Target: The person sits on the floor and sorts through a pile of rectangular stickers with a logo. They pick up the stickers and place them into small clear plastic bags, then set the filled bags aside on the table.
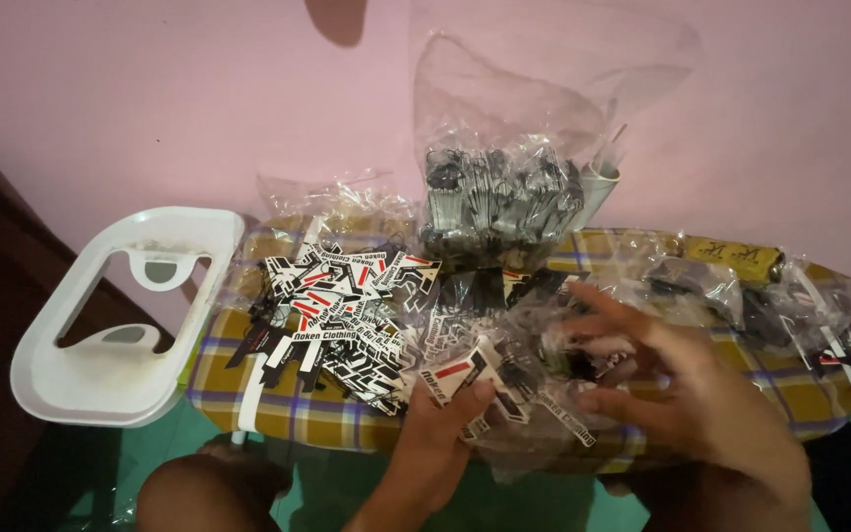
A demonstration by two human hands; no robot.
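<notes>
Beside the left hand (435,433), heaped tags (337,315), upright clear bag (504,197), white tray (120,315).

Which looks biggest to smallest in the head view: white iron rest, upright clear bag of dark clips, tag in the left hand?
1. Upright clear bag and white iron rest: similar, too close to rank.
2. Tag held by the left hand: clearly smallest.

The scene is viewed from a single head-worn camera, angled steeply down, close over the checked board (327,409), the wall (100,89) filling the upper frame.
</notes>
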